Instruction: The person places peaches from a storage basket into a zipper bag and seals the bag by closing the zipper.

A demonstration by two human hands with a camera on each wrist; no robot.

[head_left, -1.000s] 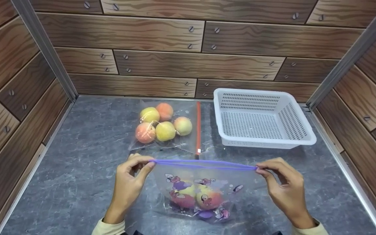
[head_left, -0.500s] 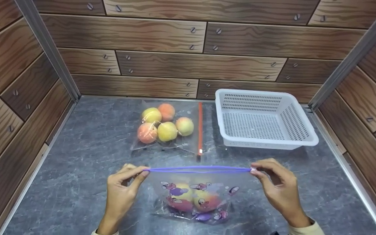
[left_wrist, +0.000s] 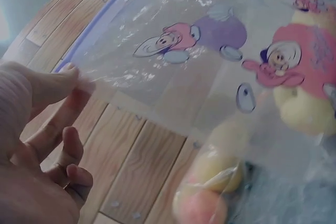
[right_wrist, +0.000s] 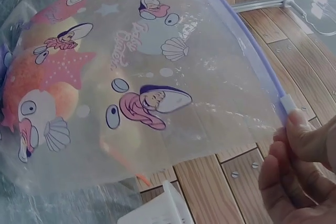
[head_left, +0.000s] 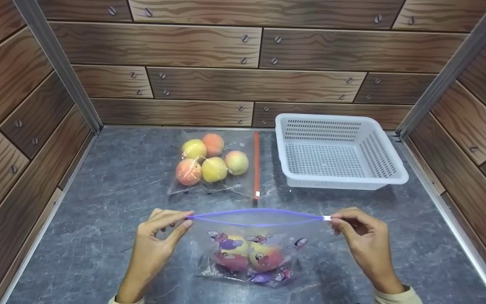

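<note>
Two hands hold one printed bag above the desk's near edge.

Left hand (head_left: pixel 156 236): thumb and forefinger pinch the left end of the purple zip strip (head_left: pixel 255 216); the other fingers curl loosely behind, as the left wrist view shows.

Printed bag (head_left: pixel 253 249): clear plastic with cartoon figures, hanging from the strip between the hands, its bottom resting on the desk (head_left: pixel 112 190) near the middle of the near edge. Fruit (head_left: pixel 249 257), yellow and pink, sits low inside; the count cannot be told. The strip bows slightly apart along its middle.

Right hand (head_left: pixel 363 240): fingertips pinch the right end of the strip at the white slider (head_left: pixel 326 218); the rest of the fingers are curled.

Second bag (head_left: pixel 215 164): clear, red zip strip along its right side, lying flat toward the desk's far edge, middle. Five round fruit inside, yellow to orange-red.

Basket (head_left: pixel 388 179): white, perforated, at the far right corner, just right of the second bag.
</note>
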